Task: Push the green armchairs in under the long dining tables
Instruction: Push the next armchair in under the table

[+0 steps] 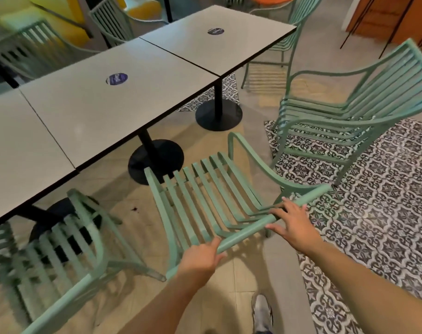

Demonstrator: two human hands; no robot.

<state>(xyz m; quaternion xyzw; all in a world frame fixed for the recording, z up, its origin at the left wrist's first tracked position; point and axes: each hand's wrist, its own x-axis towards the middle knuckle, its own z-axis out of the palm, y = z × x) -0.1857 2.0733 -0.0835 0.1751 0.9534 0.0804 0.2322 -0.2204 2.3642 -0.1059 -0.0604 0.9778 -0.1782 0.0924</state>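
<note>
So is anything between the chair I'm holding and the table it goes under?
Nothing lies on the floor between the chair and the table. Only the table's black base stands ahead of the seat's front edge, under the top.

Slatted green armchair [205, 196] faces the grey dining table [104, 104] — not yet under.

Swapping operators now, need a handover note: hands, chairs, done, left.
Left hand grips the top rail of the middle armchair; right hand rests open on the same rail.
That chair stands clear of the long table, not yet under.
Left armchair sits partly under the table edge.
Right armchair stands away on the patterned floor.
Left: push the middle one in, then the right.
</note>
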